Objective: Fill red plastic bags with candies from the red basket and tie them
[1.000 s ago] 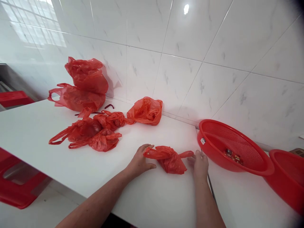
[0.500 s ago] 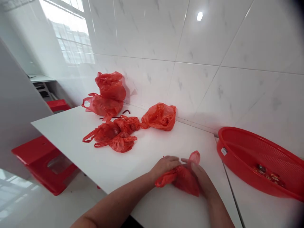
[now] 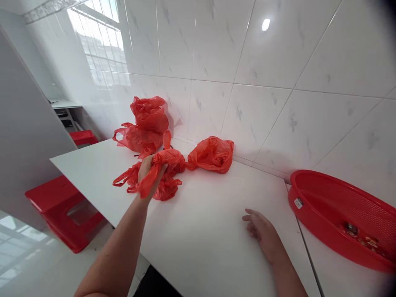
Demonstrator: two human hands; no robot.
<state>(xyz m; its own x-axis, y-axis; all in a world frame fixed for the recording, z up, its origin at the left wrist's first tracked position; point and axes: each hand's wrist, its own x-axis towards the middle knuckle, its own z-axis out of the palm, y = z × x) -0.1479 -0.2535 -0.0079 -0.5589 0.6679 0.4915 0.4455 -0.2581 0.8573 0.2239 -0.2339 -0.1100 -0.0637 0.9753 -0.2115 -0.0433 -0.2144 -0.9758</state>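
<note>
My left hand is closed around a red plastic bag, holding it over the group of filled red bags on the table. One of the bag's handle loops sticks up and another part hangs down over my wrist. Right below it lies a knotted red bag. My right hand is over the front right of the white table, its fingers apart and nothing in them.
Two full red bags are piled against the tiled wall at the back left. Another red bag leans near the wall. A red basket with small packets stands at the right. Red stools are at the left.
My left hand has carried the red bag from the front right of the table leftward to the other bags. My right hand has let go of it and stayed at the front right.
</note>
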